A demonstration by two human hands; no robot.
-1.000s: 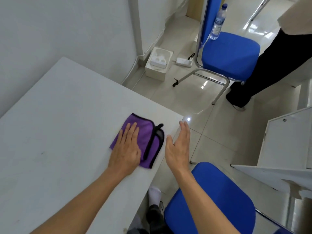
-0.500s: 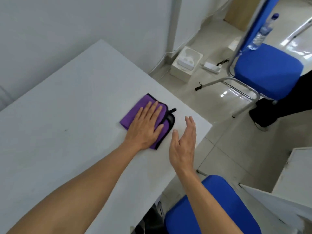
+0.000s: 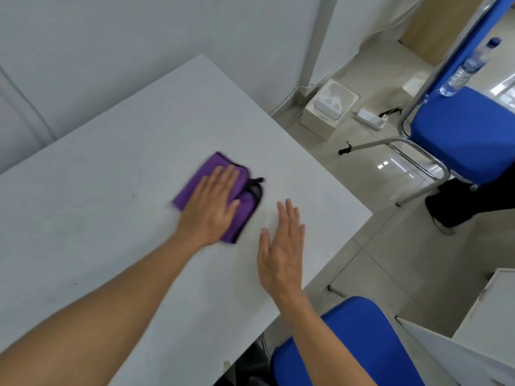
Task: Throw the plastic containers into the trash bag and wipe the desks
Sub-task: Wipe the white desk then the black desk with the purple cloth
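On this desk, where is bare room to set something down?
Bare: the desk from the wall to the purple cloth, and the right corner beyond it. Crowded: near the front edge, left hand on cloth, right hand beside.

Purple cloth [image 3: 242,203], black trim, folded, flat on white surface [image 3: 117,168] near right edge, pinned under my left hand [image 3: 211,207]. Surface pale, few dark specks.

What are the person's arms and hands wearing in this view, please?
Nothing is visible: the left hand and right hand are bare, with no gloves, rings or watch showing. Both forearms are uncovered up to the frame edge, so no sleeve appears.
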